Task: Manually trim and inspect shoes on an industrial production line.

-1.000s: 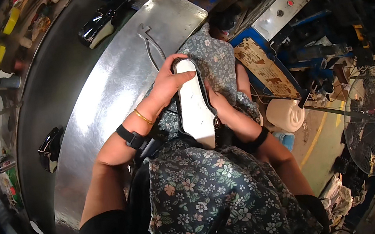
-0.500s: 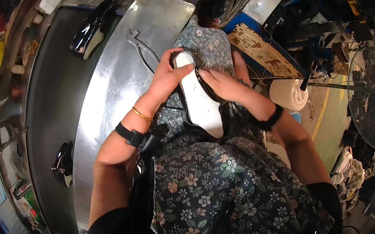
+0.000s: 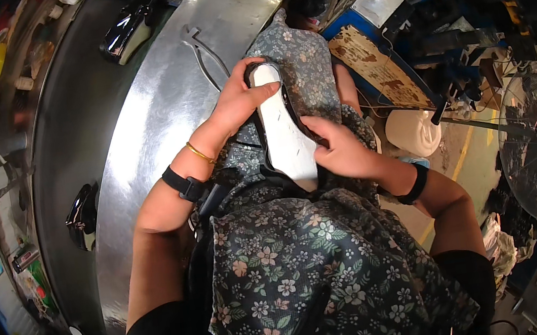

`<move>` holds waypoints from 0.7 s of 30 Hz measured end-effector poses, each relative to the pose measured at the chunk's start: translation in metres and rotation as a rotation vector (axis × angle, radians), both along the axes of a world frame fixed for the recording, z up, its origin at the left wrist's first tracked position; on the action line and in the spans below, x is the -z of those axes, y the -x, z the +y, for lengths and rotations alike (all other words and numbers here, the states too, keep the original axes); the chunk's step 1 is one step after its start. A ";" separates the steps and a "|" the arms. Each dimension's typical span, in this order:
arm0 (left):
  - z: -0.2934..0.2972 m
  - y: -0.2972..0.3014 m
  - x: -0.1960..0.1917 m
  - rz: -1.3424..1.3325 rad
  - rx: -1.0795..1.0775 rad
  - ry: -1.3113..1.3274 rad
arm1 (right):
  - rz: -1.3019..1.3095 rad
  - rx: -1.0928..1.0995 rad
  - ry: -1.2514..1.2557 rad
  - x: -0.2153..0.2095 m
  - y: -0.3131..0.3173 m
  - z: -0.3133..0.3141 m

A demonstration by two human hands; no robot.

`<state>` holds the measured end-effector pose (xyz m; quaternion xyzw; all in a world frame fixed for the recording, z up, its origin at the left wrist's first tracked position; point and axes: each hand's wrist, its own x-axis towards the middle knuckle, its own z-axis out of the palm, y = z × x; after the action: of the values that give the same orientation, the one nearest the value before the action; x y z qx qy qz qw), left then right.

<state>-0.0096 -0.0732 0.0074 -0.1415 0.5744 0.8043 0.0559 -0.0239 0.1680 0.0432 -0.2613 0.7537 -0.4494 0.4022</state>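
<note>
- You have a long, narrow shoe form with a flat white sole and glossy black sides over your lap, its white face up and its length running away from you.
- Your left hand is closed around its far end, thumb pressed on the white face, fingers wrapped over the black side.
- Your right hand is at its right edge, fingers bent and partly closed; you cannot tell whether they grip the black side.
- Beneath lies dark cloth printed with pale flowers, covering your lap.
- Just beyond your left hand, grey metal pincers lie on a shiny, curved steel tabletop.
- Left of that, two glossy black shoes rest well apart on a dark, flat strip.
- Off to your right stands a whitish plastic jug.
</note>
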 end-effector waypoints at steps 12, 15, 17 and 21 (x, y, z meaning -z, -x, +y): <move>-0.009 0.004 -0.008 -0.005 0.023 -0.023 | 0.346 -0.139 -0.609 -0.027 -0.010 -0.058; -0.014 0.010 -0.006 -0.069 0.031 -0.009 | -0.092 0.141 -0.169 0.017 0.004 -0.047; -0.016 0.010 -0.006 -0.036 0.035 0.054 | -0.344 0.205 0.250 0.037 0.001 -0.043; -0.001 -0.002 0.012 -0.085 -0.364 -0.593 | -0.536 0.357 0.427 0.030 0.005 -0.062</move>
<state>-0.0078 -0.0744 -0.0046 -0.2525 0.2783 0.9263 -0.0257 -0.0286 0.1056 0.0137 -0.0771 0.5449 -0.7115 0.4369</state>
